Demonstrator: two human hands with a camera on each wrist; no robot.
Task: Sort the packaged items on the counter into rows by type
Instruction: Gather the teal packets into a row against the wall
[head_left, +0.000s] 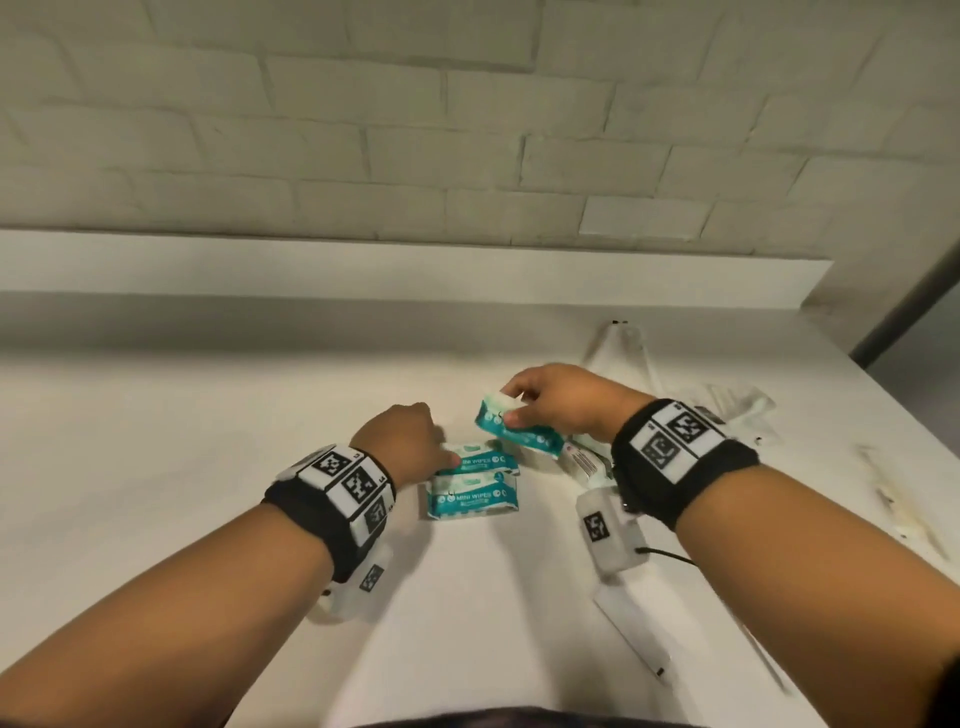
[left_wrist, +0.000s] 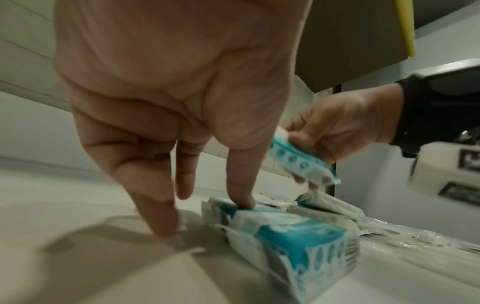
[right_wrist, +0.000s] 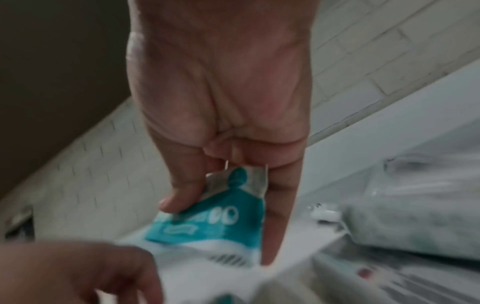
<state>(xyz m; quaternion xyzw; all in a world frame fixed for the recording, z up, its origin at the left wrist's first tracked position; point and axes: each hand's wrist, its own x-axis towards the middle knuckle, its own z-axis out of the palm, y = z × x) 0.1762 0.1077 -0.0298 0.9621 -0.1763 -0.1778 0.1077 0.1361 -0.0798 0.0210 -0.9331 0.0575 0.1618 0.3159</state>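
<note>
The person stands at a white worktop (head_left: 208, 467) below a pale brick wall (head_left: 467, 130), with both wrists wrapped in black bands carrying black-and-white square markers. The right hand (head_left: 563, 402) holds one teal-and-white pack of wipes (head_left: 511, 428) lifted clear of the worktop and tilted, its grip pinching the pack's upper end between thumb and fingers; the right wrist view shows the thumb on the printed face and a long finger down the pack's side. The left hand (head_left: 410, 441) reaches down with its fingers nearly straight and spread, one fingertip (left_wrist: 242, 200) pressing on the far edge of a second pack (head_left: 478, 460) that lies flat on the worktop. A third pack (head_left: 472, 496), with the words "MINI WIPES" readable on it, lies just nearer the person, touching the second one side by side, so the two form a short row. All three packs look sealed; what is inside them cannot be seen. Under the right wrist lies a white packet with a barcode and red print (head_left: 584, 460), partly hidden. Farther right and back on the worktop sits a clear plastic wrapper (head_left: 737, 405), crumpled, its contents too blurred to tell. A thin white pen-like object (head_left: 631, 642) lies near the front edge.
</note>
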